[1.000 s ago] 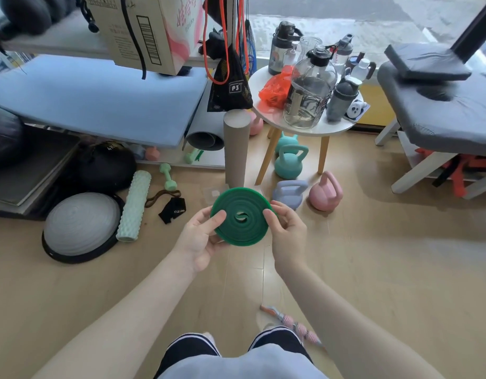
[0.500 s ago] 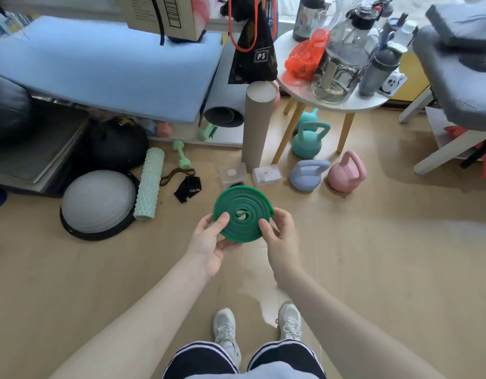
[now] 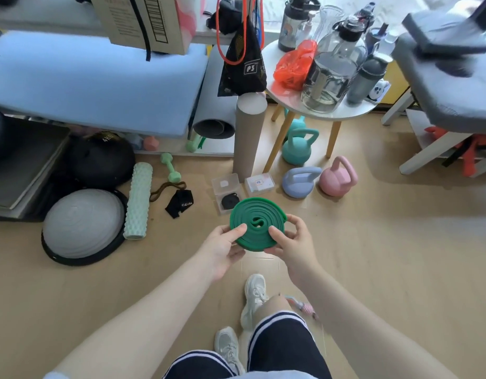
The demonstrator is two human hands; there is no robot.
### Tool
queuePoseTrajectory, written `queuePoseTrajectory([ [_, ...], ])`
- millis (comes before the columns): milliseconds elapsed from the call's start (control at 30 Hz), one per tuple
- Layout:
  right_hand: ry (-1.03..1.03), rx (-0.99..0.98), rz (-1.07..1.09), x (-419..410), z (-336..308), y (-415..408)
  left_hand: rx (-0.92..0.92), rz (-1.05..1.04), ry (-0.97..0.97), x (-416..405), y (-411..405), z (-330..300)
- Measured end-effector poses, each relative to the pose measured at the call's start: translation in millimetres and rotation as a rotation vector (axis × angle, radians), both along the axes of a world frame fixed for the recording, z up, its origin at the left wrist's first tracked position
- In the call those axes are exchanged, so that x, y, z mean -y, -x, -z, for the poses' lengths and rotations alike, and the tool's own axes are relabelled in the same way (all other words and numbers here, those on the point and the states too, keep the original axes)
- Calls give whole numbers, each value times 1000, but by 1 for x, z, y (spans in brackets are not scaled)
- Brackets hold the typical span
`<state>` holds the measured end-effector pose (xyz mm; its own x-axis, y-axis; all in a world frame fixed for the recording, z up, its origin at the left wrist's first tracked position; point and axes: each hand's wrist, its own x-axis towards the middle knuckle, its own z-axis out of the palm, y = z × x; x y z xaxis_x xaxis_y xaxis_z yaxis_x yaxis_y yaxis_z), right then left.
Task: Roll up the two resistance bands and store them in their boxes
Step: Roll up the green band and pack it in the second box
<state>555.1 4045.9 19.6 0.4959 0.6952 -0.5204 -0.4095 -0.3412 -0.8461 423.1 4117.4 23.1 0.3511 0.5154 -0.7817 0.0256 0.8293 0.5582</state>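
Now both hands, left (image 3: 222,248) and right (image 3: 292,246), pinch one coiled green band (image 3: 256,224); two boxes (image 3: 259,184) beyond.

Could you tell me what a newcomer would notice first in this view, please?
First, the coiled green resistance band, held at the centre between the left hand and right hand. Just beyond it on the floor lies an open clear box holding a rolled black band, with pastel kettlebells to the right.
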Motion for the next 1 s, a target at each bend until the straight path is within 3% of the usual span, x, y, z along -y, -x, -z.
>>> queuePoseTrajectory([
  [100, 8, 61, -35, -19, 13, -33, -134, 222, -105, -29, -19, 13],
  [333, 174, 161, -118, -93, 90, -129, -250, 309, -167, -129, -100, 69],
  [467, 257, 167, -120, -151, 150, -191, -428, 398, -259, -193, -164, 132],
  [667, 339, 190, -77, -216, 307, -259, -645, 611, -440, -272, -241, 298],
  [1000, 333, 190, 66, -270, 609, -322, -854, 1165, -934, -343, -309, 623],
])
